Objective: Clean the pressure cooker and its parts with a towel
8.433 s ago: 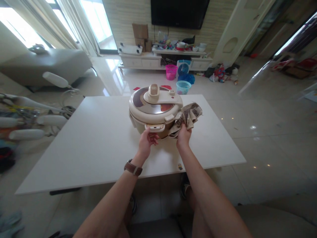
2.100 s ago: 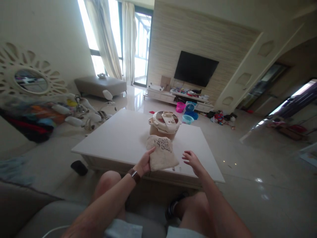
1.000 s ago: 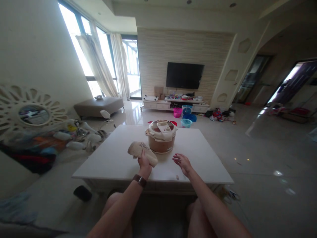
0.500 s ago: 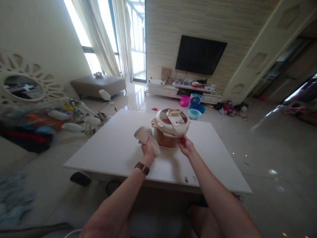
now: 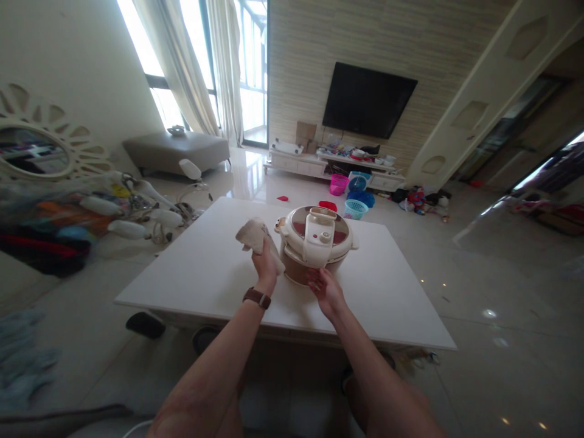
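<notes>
A cream and brown pressure cooker (image 5: 316, 242) with its lid on stands on a white table (image 5: 205, 274). My left hand (image 5: 265, 263), with a brown watch on the wrist, is closed around a beige cloth (image 5: 253, 235) held just left of the cooker. My right hand (image 5: 325, 291) reaches to the cooker's front, below the lid handle, fingers curled against its base; whether they grip it is unclear.
A pile of white-handled things and coloured clutter (image 5: 91, 213) lies left of the table. Behind it are a grey bench (image 5: 177, 149), a TV (image 5: 367, 100) over a low cabinet, and pink and blue baskets (image 5: 349, 194) on the glossy floor.
The cooker has been turned so its lid handle now points toward me. My right hand moved from the cooker's right side to its front. The cloth stays in my left hand.
</notes>
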Motion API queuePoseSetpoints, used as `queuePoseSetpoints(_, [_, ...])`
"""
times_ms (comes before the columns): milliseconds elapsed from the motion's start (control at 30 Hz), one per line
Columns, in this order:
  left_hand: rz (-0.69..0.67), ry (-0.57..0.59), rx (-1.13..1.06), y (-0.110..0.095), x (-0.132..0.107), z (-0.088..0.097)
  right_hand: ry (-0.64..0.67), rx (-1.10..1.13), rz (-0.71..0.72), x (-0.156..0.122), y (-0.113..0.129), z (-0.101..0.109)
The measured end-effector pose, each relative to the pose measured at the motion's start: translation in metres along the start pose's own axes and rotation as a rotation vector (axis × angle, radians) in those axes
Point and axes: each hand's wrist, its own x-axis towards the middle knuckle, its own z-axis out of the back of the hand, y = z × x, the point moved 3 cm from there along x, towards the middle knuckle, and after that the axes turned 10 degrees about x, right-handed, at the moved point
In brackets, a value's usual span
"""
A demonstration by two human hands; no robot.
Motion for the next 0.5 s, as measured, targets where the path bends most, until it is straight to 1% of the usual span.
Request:
queuePoseSetpoints(33, [-0.082, 0.027, 0.033, -0.007, -0.001, 0.001, -0.008, -0.026, -0.017, -0.003, -0.002, 0.005])
queuePoseSetpoints(67, [-0.174, 0.078, 0.072, -0.015, -0.003, 0.001, -0.026, -0.055, -0.033, -0.005, -0.003, 0.010])
queuePoseSetpoints(100, [-0.266, 0.156, 0.110, -0.022, -0.007, -0.001, -0.056, -0.086, -0.046, -0.006, -0.003, 0.015])
queuePoseSetpoints(133, [-0.347, 0.256, 0.146, -0.030, -0.012, -0.004, -0.094, -0.115, -0.052, -0.006, -0.002, 0.020])
queuePoseSetpoints(167, [-0.401, 0.373, 0.178, -0.037, -0.019, -0.008, -0.129, -0.140, -0.052, -0.004, 0.000, 0.023])
queuePoseSetpoints(200, [-0.420, 0.488, 0.202, -0.042, -0.027, -0.013, -0.156, -0.158, -0.045, -0.003, 0.003, 0.026])
queuePoseSetpoints(233, [-0.399, 0.583, 0.217, -0.046, -0.034, -0.018, -0.170, -0.166, -0.033, -0.001, 0.006, 0.027])
queuePoseSetpoints(267, [-0.354, 0.644, 0.223, -0.048, -0.041, -0.023, -0.172, -0.165, -0.021, 0.001, 0.010, 0.027])
queuePoseSetpoints(333, [-0.309, 0.682, 0.225, -0.052, -0.051, -0.033, -0.153, -0.153, 0.000, 0.003, 0.019, 0.026])
queuePoseSetpoints(367, [-0.327, 0.675, 0.232, -0.053, -0.053, -0.038, -0.143, -0.149, 0.009, 0.003, 0.023, 0.025])
queuePoseSetpoints(433, [-0.436, 0.632, 0.273, -0.054, -0.051, -0.045, -0.124, -0.149, 0.025, 0.002, 0.031, 0.024])
queuePoseSetpoints(500, [-0.560, 0.549, 0.332, -0.051, -0.041, -0.048, -0.118, -0.154, 0.032, 0.001, 0.036, 0.023])
